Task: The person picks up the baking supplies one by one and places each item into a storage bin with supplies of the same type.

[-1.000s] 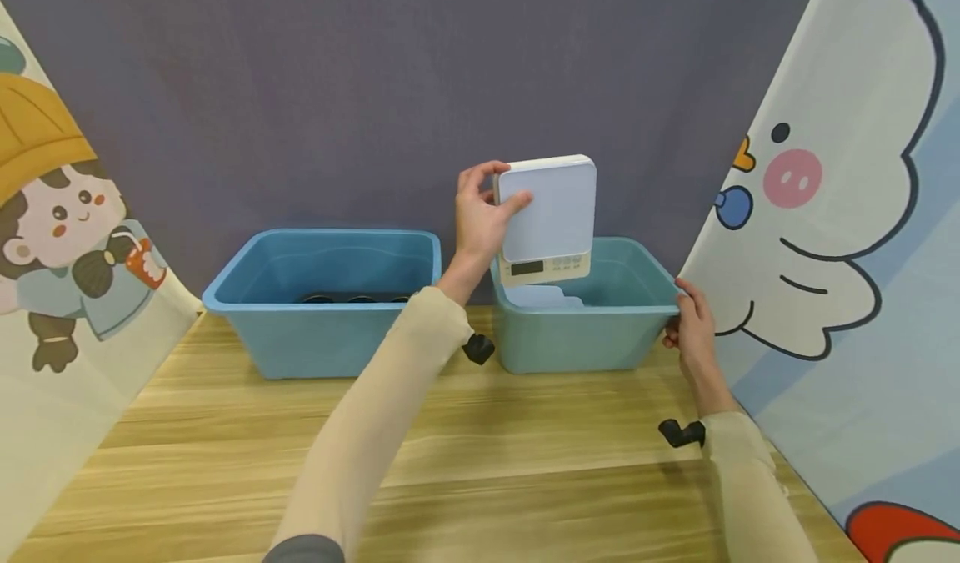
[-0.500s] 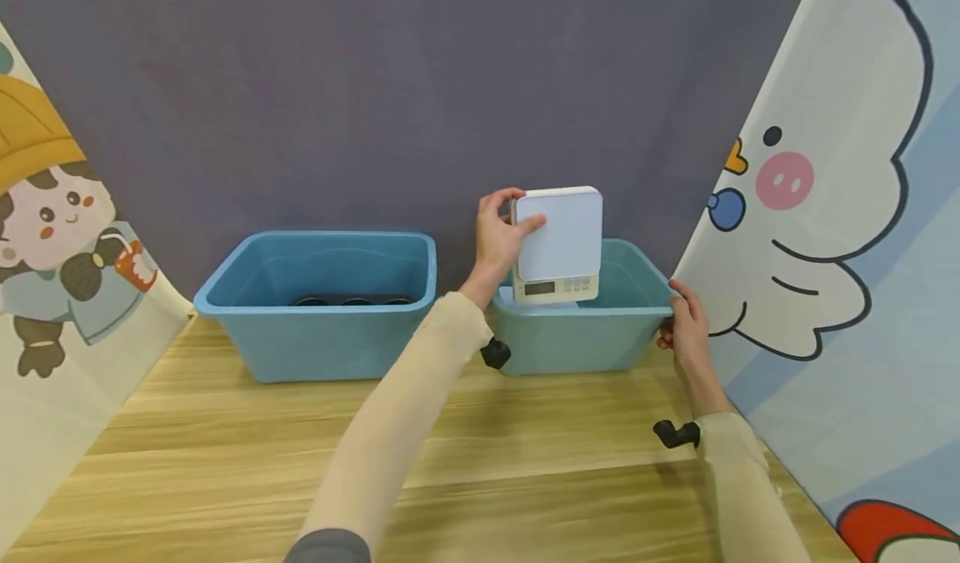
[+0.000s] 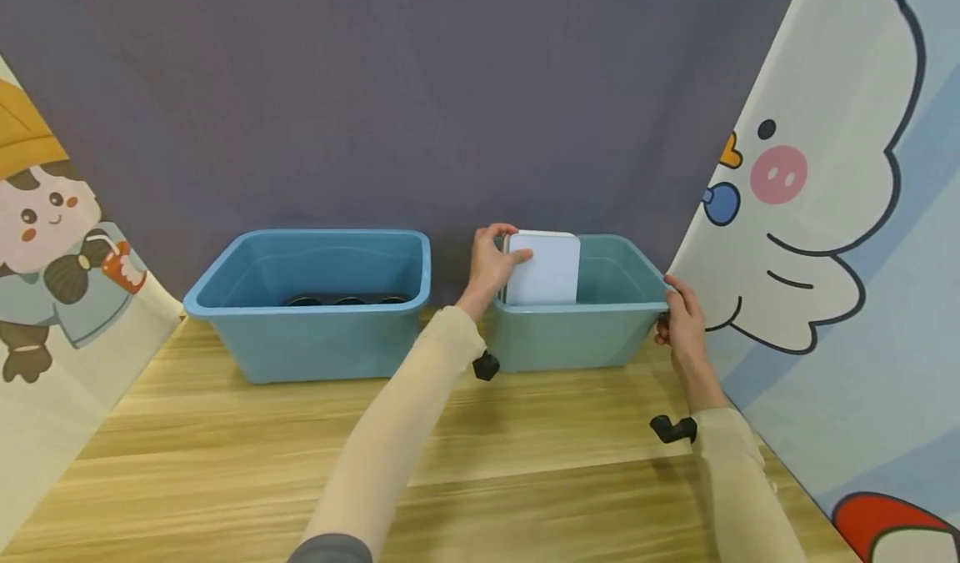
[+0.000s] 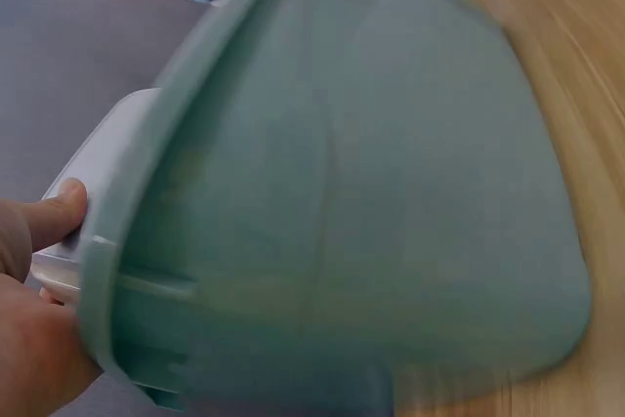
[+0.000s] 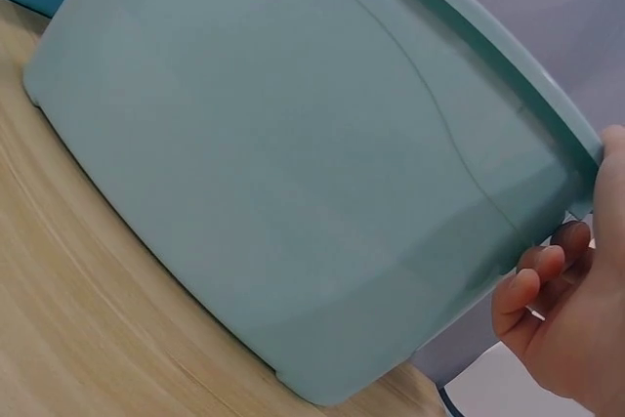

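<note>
A white kitchen scale (image 3: 543,269) stands upright, its lower part inside the green bin (image 3: 570,338). My left hand (image 3: 491,264) pinches the scale's left edge, thumb on the front face and fingers behind. The bin's front wall hides the scale's display and buttons. In the left wrist view the thumb (image 4: 61,210) presses on the scale beside the bin's rim. My right hand (image 3: 684,319) grips the bin's right front corner at the rim. The right wrist view shows its curled fingers (image 5: 527,290) under that rim.
A blue bin (image 3: 315,342) stands to the left on the wooden table (image 3: 300,463), with several dark round things low inside it. A dark grey cloth (image 3: 375,96) hangs behind both bins. Printed cartoon panels flank the table on both sides.
My left hand has lowered the scale from above the green bin down into it, so its display has gone out of sight. My right hand keeps its grip on the rim.
</note>
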